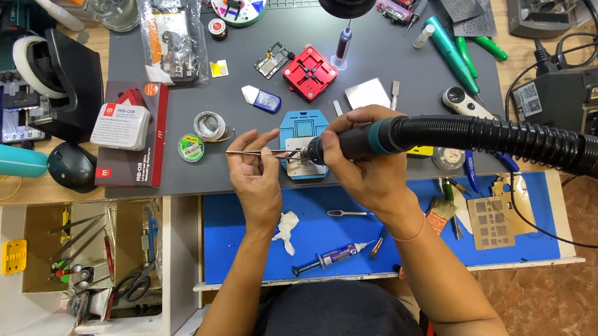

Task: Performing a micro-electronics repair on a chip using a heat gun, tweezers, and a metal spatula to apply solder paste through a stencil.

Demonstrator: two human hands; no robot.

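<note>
Two hands work with tweezers and a hot-air handpiece over a blue holder on a grey bench mat.

The blue holder [304, 130] lies at the mat's near edge. Over it, the left hand [260, 176] is pinched closed on thin tweezers [258, 152], and the right hand [365, 162] is clamped round a hot-air handpiece [356, 140] with a ribbed black hose [508, 139]. Behind the holder sits a red fixture [309, 73]; left of it, a solder-wire coil [209, 125]; nearer than it, a syringe [328, 256].
</note>
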